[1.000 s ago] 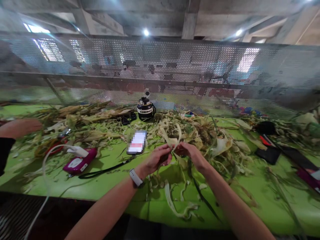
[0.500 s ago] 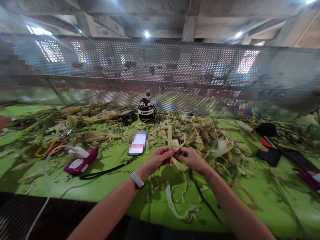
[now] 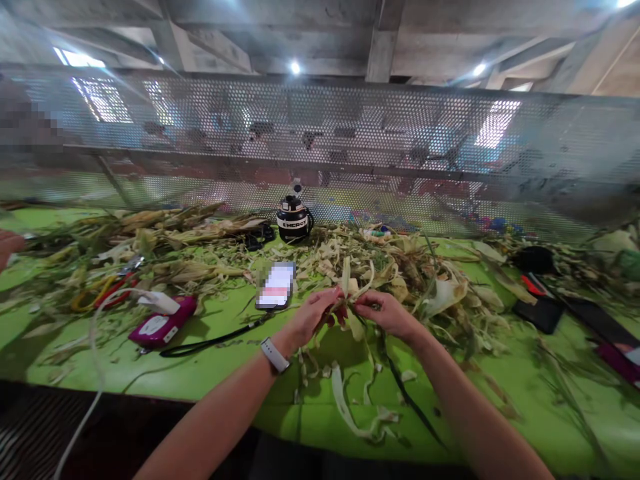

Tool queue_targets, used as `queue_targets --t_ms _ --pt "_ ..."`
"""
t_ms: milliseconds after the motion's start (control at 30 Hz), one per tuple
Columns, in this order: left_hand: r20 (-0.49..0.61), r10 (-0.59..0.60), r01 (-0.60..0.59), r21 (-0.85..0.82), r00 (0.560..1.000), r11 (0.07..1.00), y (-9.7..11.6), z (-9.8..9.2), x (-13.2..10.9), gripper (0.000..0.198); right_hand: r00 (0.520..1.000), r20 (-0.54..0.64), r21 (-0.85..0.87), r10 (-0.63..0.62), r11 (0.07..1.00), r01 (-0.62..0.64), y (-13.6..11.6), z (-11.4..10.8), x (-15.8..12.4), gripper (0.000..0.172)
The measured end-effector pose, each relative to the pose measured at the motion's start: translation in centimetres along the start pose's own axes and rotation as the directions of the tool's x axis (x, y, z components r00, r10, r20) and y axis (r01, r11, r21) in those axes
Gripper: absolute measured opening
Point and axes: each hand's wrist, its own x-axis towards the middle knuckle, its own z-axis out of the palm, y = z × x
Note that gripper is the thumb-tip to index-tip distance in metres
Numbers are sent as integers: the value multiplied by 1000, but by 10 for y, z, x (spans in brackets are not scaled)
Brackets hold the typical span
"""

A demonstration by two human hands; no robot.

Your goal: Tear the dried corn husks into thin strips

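My left hand (image 3: 323, 315) is closed around a small bundle of pale dried corn husk (image 3: 347, 275). One husk strip stands up from the fingers, and a wider piece hangs below. My right hand (image 3: 385, 315) is beside it, thumb and fingers pinched together at the right side of the same bundle. What exactly lies between the right fingertips is too small to make out clearly, but a thin strip runs to them. Loose curled husk strips (image 3: 345, 400) lie on the green table (image 3: 225, 373) below my hands. A husk heap (image 3: 445, 293) spreads just behind and right.
A lit phone (image 3: 276, 283) with a black strap lies left of my hands. Farther left are a purple device (image 3: 163, 323) with a white cable and scissors (image 3: 107, 290). A black bottle (image 3: 293, 225) stands behind, before a perforated metal screen (image 3: 340, 120). Another person's hand (image 3: 9, 245) shows far left.
My hands have drawn slightly apart at the fingertips, and the upright husk strip has shifted a little right. The other person's hand at the left edge has moved farther into view.
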Motion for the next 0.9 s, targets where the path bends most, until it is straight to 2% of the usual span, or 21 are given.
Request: queue_targets --t_ms 133,267,367,533,633,733,833,900 --pt "32 15 -16 19 999 1000 -1 -1 0 29 1000 6 -10 -16 1000 16 3 -4 0 31" --pt "63 14 -18 55 998 998 -1 1 0 31 996 69 79 63 994 -69 0 -3 -1 37" --pt "25 77 -79 75 997 994 -3 4 2 31 994 104 118 31 992 -44 -5 -1 -1 36" --pt "-85 179 -172 86 980 981 -8 6 4 29 996 86 98 -28 995 19 -9 3 -1 34" --pt "-77 154 -150 57 985 987 -6 5 3 27 999 44 105 0 995 -5 -5 4 -1 33" --pt "-2 92 -92 -51 996 994 -4 4 1 29 1000 -18 99 19 995 -17 1 1 1 30" --pt "36 55 -50 -131 998 990 -4 4 0 28 980 -192 -9 -49 999 48 4 -3 2 21" --pt "33 32 -26 -161 999 987 -3 4 -1 28 928 -343 -113 -146 987 114 2 -5 2 14"
